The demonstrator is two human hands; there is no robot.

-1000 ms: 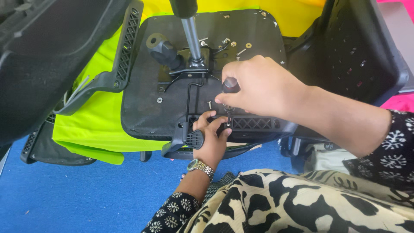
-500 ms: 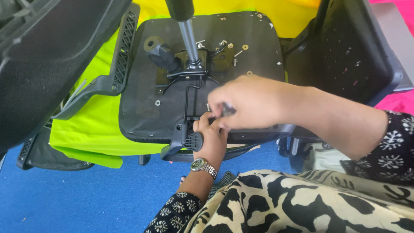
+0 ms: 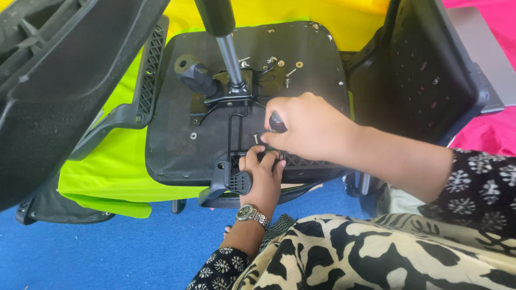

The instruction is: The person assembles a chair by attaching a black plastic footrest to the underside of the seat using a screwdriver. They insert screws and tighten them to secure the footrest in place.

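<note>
- Head view: the upturned chair seat (image 3: 177,134) lies on the blue floor (image 3: 107,252), its black underside facing up, directly below both hands.
- The right hand (image 3: 306,126) is curled tight round a dark screwdriver handle (image 3: 277,122), with the fingertips pinched at a small screw (image 3: 256,138) standing on the seat plate.
- The left hand (image 3: 263,180), wristwatch (image 3: 251,214) showing, grips the seat's near edge beside the black lever paddle (image 3: 236,181), fingers folded over it.
- Loose screws (image 3: 285,67) lie near the gas lift column (image 3: 228,53).
</note>
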